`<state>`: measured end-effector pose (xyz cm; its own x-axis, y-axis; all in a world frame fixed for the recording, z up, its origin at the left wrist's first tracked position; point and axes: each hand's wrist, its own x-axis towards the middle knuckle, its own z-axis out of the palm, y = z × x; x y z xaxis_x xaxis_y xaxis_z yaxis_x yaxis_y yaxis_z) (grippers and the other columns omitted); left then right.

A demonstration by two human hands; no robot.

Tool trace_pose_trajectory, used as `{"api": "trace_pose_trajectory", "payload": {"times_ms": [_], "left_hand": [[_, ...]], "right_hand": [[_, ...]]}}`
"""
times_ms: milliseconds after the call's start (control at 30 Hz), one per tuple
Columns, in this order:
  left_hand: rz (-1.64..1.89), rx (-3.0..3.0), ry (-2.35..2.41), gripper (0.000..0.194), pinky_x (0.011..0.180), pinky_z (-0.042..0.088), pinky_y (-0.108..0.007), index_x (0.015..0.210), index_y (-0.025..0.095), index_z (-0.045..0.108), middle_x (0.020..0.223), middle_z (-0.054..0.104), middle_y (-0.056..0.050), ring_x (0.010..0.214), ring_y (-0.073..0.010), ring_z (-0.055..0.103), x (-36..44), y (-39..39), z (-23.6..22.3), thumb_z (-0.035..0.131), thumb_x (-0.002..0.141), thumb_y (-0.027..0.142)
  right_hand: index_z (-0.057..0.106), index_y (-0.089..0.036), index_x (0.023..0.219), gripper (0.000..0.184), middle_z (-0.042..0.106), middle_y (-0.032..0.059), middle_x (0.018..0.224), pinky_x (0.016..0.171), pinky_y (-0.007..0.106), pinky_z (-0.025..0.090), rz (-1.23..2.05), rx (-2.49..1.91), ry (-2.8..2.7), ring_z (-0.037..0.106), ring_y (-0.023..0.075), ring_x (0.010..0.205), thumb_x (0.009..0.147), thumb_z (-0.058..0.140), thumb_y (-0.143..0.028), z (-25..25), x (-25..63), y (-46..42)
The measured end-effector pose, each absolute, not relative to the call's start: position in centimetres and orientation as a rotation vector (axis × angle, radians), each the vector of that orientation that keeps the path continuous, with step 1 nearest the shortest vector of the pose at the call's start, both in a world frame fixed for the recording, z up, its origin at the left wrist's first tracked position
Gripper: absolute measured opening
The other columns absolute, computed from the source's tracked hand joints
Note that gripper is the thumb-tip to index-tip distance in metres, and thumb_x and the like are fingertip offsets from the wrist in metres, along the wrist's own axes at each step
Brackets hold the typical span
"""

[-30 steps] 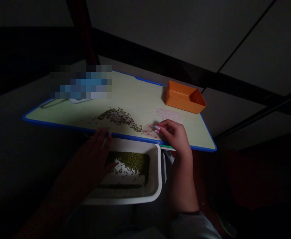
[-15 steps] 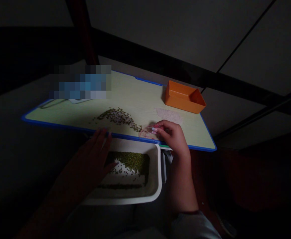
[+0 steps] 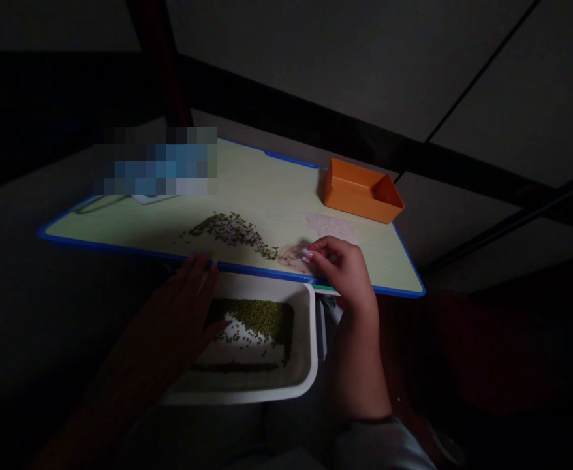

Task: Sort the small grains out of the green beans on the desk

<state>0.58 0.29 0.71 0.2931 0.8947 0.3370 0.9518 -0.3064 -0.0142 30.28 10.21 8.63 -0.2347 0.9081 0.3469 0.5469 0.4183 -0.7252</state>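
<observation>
My right hand (image 3: 342, 264) rests low over the pale tabletop (image 3: 271, 186), thumb and fingers pinched on a see-through sheet with red marks (image 3: 292, 256). The sheet's other end is beside a heap of green beans mixed with whitish grains (image 3: 235, 232). Just beyond the hand lies a flat patch of whitish grains (image 3: 333, 226), perhaps rice. My left hand (image 3: 186, 294) is open, fingers stretched to the table's blue edge and thumb over a white basin (image 3: 310, 346). Small green beans (image 3: 262, 316) lie inside the basin, below the table edge.
An orange box (image 3: 362, 196) stands at the back right of the table. A blurred-out bluish item (image 3: 164, 163) sits on the left end. Behind the table rises a wall of large panels (image 3: 345, 72). The scene is dim.
My right hand has shifted slightly right with the see-through sheet, its free end now a little away from the mixed heap. My left hand stays in place.
</observation>
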Motion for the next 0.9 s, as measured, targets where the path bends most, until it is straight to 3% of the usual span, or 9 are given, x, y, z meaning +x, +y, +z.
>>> {"api": "trace_pose_trajectory", "payload": {"times_ms": [300, 900], "left_hand": [[-0.445, -2.339, -1.684, 0.085, 0.125, 0.03, -0.054, 0.16, 0.012, 0.011, 0.172, 0.019, -0.022, 0.161, -0.036, 0.016, 0.5, 0.3, 0.7, 0.03, 0.095, 0.063], [-0.441, -2.337, -1.714, 0.087, 0.124, 0.032, -0.055, 0.16, 0.012, 0.012, 0.17, 0.021, -0.022, 0.16, -0.0354, 0.017, 0.7, 0.3, 1.0, 0.04, 0.092, 0.059]], "right_hand": [[0.072, -0.022, 0.084, 0.012, 0.07, 0.0017, 0.07, 0.066, 0.028, 0.041, 0.472, -1.347, -1.899, 0.061, 0.0181, 0.066, 0.089, 0.067, -0.032, 8.7, 31.1, 10.1], [0.071, -0.022, 0.085, 0.017, 0.068, 0.0011, 0.066, 0.06, 0.027, 0.039, 0.392, -1.388, -1.805, 0.059, 0.0167, 0.059, 0.089, 0.065, -0.037, 7.5, 32.0, 11.4]]}}
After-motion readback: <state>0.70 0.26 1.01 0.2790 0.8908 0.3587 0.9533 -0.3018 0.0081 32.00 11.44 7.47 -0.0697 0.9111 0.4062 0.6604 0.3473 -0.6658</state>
